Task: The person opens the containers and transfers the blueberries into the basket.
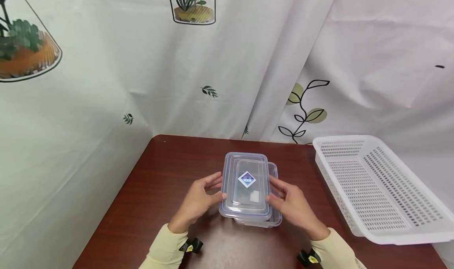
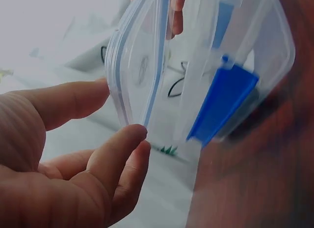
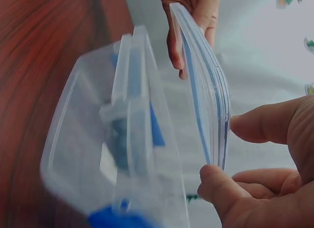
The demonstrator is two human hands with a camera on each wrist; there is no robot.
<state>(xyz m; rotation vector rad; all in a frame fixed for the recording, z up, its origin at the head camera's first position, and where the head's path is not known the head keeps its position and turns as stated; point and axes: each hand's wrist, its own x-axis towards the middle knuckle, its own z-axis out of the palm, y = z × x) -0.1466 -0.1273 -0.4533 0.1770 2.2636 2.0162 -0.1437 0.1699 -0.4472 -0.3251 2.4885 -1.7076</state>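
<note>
Closest were the person's two hands. The left hand (image 1: pixel 198 198) pinched one long edge of a clear, flat plastic lid (image 1: pixel 235 196) with a blue rim, thumb on top and fingers lower. The right hand (image 1: pixel 294 205) pinched the other long edge the same way. The lid's long side pointed away from the person. Under it, with a gap between, sat a clear plastic box (image 2: pixel 270 46) with blue clips (image 2: pixel 223 105). The box poked out to the right, so the right hand was nearer to it. It stood on a shiny red-brown surface (image 1: pixel 170 174). Off to the right was a big white plastic basket (image 1: pixel 400 238) with little holes. Behind hung a pale cloth (image 1: pixel 191 60) with plants on it.
</note>
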